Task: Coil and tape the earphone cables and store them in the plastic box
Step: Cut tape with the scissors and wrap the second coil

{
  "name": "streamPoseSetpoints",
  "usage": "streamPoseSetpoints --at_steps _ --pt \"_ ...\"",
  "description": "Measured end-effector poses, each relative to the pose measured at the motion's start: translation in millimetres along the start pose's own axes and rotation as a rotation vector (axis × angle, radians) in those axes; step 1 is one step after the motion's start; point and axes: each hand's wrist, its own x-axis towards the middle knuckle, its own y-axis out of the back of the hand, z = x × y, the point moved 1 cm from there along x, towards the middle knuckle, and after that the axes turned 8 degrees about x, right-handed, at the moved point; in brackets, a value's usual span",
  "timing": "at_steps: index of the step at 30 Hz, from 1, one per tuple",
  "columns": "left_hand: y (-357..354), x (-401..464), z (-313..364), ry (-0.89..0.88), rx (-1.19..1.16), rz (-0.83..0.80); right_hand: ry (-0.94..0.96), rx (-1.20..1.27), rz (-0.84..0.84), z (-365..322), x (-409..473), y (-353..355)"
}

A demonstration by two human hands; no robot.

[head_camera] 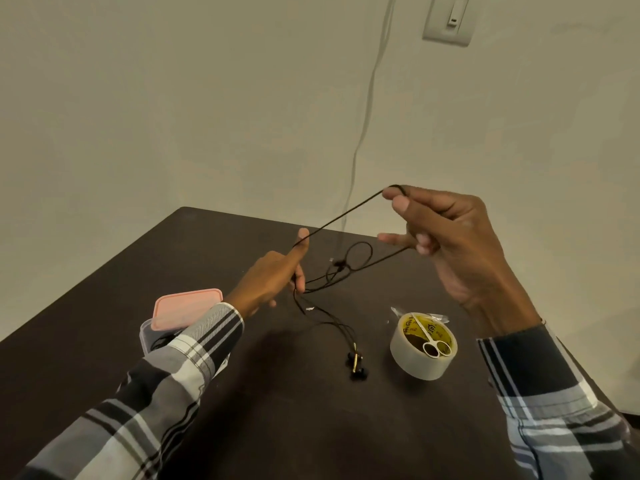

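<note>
Above the tape (pixel 423 348), the cable (pixel 346 216) stretches between both hands: the right hand (pixel 453 244) pinches its loop, the left hand (pixel 273 282) hooks it on a finger. Thin, limp and tangle-prone, it seems best held at the loops. Earbuds (pixel 356 365) lie left of the tape; the box (pixel 187 313) farther left.

Both hands are up over the dark brown table (pixel 242 427), thin black earphone cable (pixel 346 220) stretched between left hand (pixel 273 282) and right hand (pixel 450 244), earbuds (pixel 356 365) lying beside the clear tape roll (pixel 423 348).

free: near table (pixel 294 427) | blocked: tape roll (pixel 423 348) right, plastic box (pixel 166 327) left
</note>
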Motion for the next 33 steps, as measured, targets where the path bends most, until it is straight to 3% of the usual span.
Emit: streamPoseSetpoints --at_steps 4,10,14,22,28,33 --pt "8 3 -2 0.087 -0.034 -0.171 -0.079 -0.124 -0.091 0 -2 4" --pt "10 9 -31 0.213 -0.066 -0.245 0.217 -0.466 0.098 -16 2 14" --pt "1 14 -41 0.188 0.006 -0.251 0.264 -0.441 0.179 -19 8 17" --pt "1 18 -36 -0.075 0.094 -0.15 0.215 -0.479 0.215 -5 10 14" --pt "10 17 -39 -0.074 -0.029 -0.042 0.422 -0.233 0.566 -14 16 28" --pt "5 15 -45 -0.052 0.013 -0.045 0.5 -0.196 0.631 -23 22 32"
